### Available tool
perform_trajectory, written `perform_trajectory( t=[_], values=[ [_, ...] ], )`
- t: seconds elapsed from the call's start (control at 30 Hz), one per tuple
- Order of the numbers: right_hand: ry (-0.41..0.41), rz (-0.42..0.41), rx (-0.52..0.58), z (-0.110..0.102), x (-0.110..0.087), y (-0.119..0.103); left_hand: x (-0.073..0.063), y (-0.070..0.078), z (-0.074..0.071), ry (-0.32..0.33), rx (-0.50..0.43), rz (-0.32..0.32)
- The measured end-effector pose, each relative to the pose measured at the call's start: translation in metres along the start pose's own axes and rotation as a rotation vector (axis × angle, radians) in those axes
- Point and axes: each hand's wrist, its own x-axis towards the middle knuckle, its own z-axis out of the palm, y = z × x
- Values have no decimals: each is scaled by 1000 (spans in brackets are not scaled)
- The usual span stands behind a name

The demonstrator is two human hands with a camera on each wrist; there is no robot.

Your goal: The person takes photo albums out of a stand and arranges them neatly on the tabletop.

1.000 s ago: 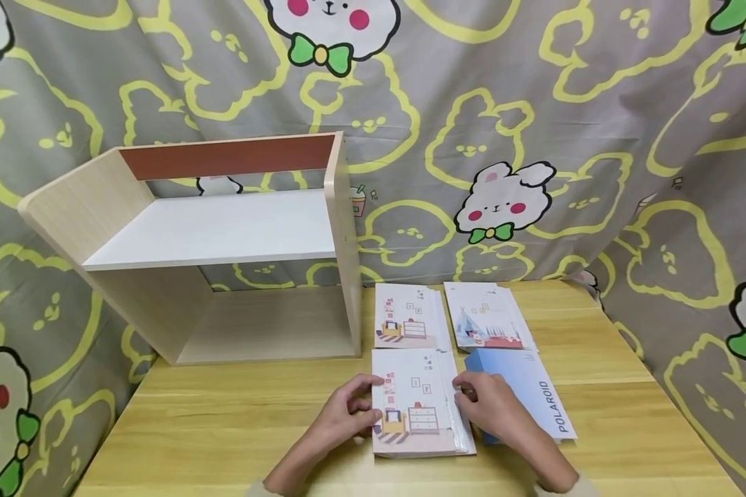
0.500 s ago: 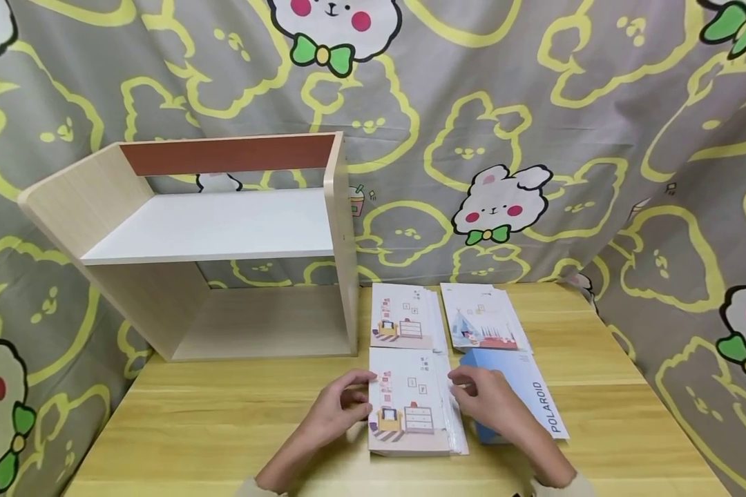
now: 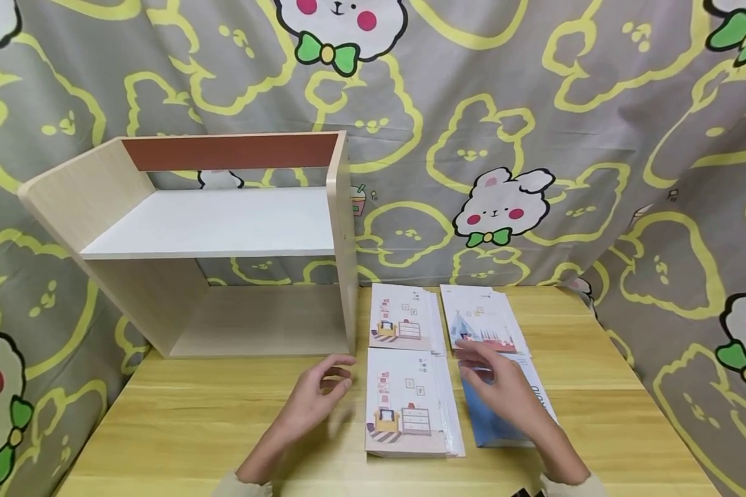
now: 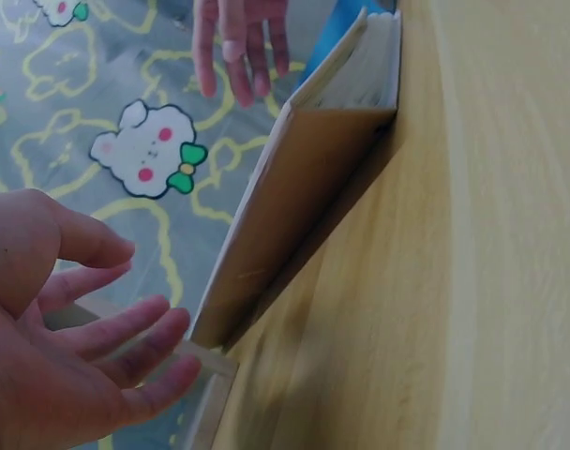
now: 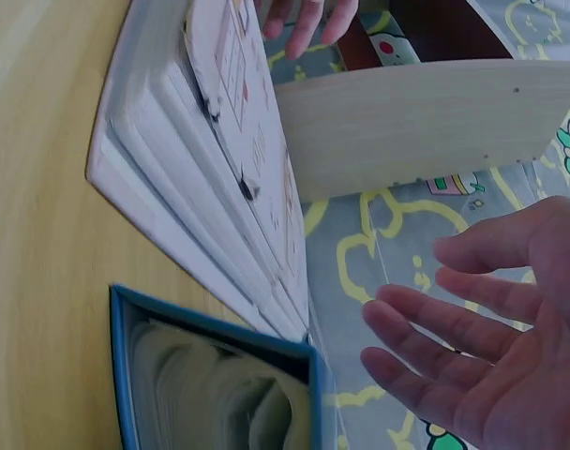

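Observation:
A thick photo album (image 3: 407,393) with a printed room scene, an armchair and a dresser, lies flat at the front of the table. My left hand (image 3: 317,397) is just left of it, apart from its edge, holding nothing. Over the blue album (image 3: 491,421), to its right, hovers my right hand (image 3: 503,386), fingers spread and loosely bent. That hand partly covers the blue cover and its lettering. In the right wrist view, the pages (image 5: 201,187) of the white album and the open end of the blue album (image 5: 313,394) face the camera.
Behind the front album lies a matching one (image 3: 400,317). Another white album (image 3: 481,317) with a tent picture sits beside that, behind the blue one. A two-level wooden shelf (image 3: 342,276) stands at the left. Patterned cloth (image 3: 410,166) hangs at the back and sides.
Both hands have come off the front album's edges. The left has drawn away to the left; the right has shifted right and farther back, over the blue album. The albums stay in place.

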Motion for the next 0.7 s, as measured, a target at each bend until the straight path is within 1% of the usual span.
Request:
perform_trajectory(
  t=[0.07,0.2,0.33,0.5,0.6,0.7],
  values=[
    [21,-18,-7,-4,1,2,2,2,-2,31,10,17],
    [38,-56,-39,-9,2,5,6,3,-6,96,41,59],
    [47,-84,-62,-12,2,7,6,0,-11,160,100,109],
    [73,-101,-103,-16,1,10,5,-3,-20,222,221,179],
    [105,-114,-162,-18,1,12,5,-5,-24,247,303,232],
    [121,-113,-208,-20,-1,14,5,-9,-29,258,362,280]
  ],
)
